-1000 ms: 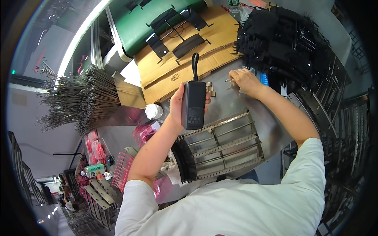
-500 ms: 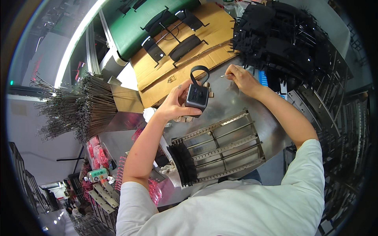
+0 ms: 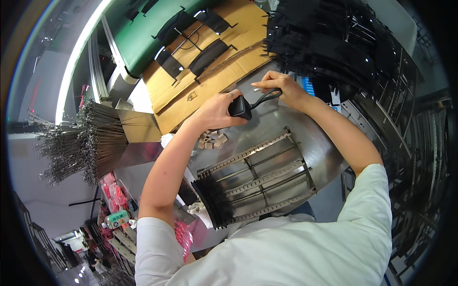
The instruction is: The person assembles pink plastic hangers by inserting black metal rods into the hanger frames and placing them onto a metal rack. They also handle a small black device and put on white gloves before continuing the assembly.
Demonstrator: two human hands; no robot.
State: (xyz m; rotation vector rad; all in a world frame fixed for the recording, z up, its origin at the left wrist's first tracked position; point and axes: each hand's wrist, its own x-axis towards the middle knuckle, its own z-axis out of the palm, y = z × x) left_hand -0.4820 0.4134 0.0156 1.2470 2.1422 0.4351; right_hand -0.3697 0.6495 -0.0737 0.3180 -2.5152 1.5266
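Observation:
My left hand [image 3: 217, 112] is wrapped round a small black box-shaped device [image 3: 240, 108] above the metal tabletop [image 3: 324, 152]. A black strap loop [image 3: 267, 96] runs from the device toward my right hand [image 3: 288, 90]. The right fingers are pinched on a small light-coloured piece [image 3: 257, 89], too small to name; whether they also touch the strap I cannot tell. Below my left hand lie several small tan blocks [image 3: 213, 139]. Nearer to me is a slotted metal rack [image 3: 257, 181], with black curved plates [image 3: 212, 202] stacked at its left end.
Black curved parts on a wire frame [image 3: 193, 40] lie on cardboard [image 3: 210, 88] at the far side. A big heap of black parts [image 3: 324, 43] fills the far right. Thin hooked metal rods [image 3: 95, 143] stick out of a box at the left. A green bottle [image 3: 117, 219] stands lower left.
My left hand has turned the device over, and its strap now points right instead of up. My hands have come closer together. The tan blocks show more fully.

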